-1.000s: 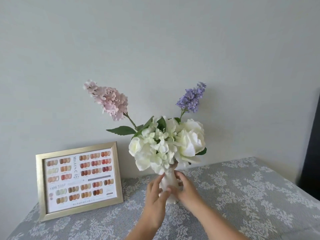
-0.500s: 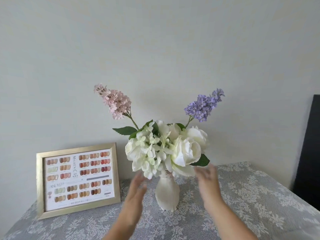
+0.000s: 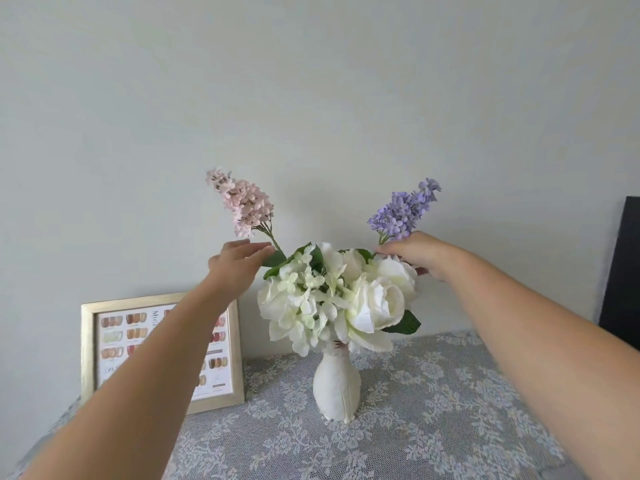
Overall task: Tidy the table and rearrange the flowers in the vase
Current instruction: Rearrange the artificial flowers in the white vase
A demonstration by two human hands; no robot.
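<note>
A white vase (image 3: 336, 389) stands on the lace-covered table (image 3: 433, 410) and holds a bunch of white flowers (image 3: 332, 299). A pink flower spike (image 3: 242, 202) leans up to the left and a purple flower spike (image 3: 403, 209) leans up to the right. My left hand (image 3: 235, 263) is stretched out, its fingertips touching the pink spike's stem just above a green leaf. My right hand (image 3: 417, 254) sits at the base of the purple spike, fingertips against its stem; the white flowers hide whether it pinches the stem.
A gold-framed colour chart (image 3: 114, 344) leans on the wall at the left, partly hidden by my left forearm. A dark panel (image 3: 623, 265) stands at the right edge. The wall is close behind the vase.
Both hands let go of the vase and rose from beside it to the two tall flower stems. The vase now stands alone on the table.
</note>
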